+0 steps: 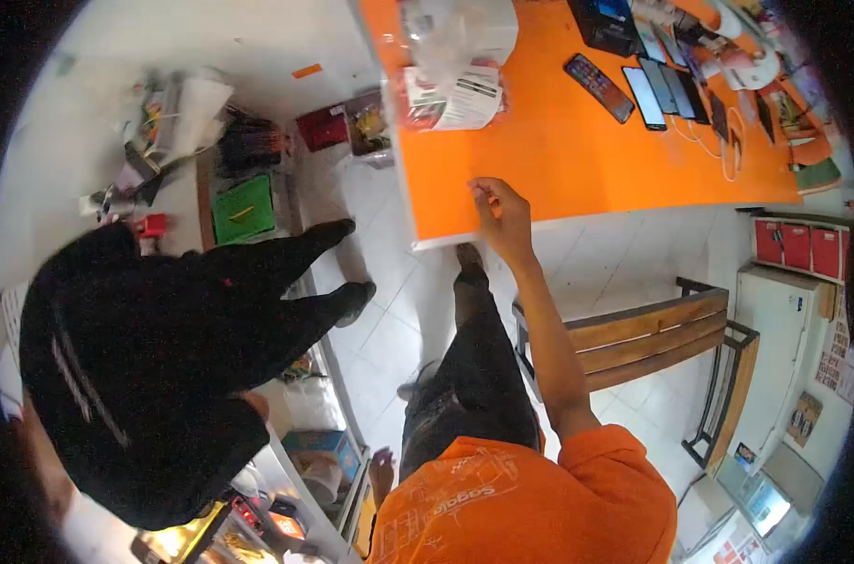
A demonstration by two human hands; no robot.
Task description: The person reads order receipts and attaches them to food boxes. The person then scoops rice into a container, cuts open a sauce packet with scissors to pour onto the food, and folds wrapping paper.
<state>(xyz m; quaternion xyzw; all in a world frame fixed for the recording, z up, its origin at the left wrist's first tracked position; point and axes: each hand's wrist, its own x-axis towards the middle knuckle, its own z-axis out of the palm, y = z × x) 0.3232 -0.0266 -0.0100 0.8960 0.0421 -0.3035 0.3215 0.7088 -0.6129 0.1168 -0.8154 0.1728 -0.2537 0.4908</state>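
Observation:
My right hand (502, 214) reaches over the near left corner of the orange table (559, 169). Its thumb and fingers are curled together in a pinch; anything between them is too small to make out. Ahead of this hand lies a clear plastic bag (455, 94) with a printed paper label. Low beside my left hip hangs my left hand (382, 467), fingers loosely apart with nothing seen in them. Farther right on the table are a dark phone (599, 87) and a phone with a lit white screen (644, 98).
To the left, a person in black clothes (154, 367) bends over a glass display case (258, 508). A wooden bench (648, 334) stands to the right below the table. More phones, cables and a dark laptop (606, 23) crowd the table's far right. A green tray (244, 209) sits at left.

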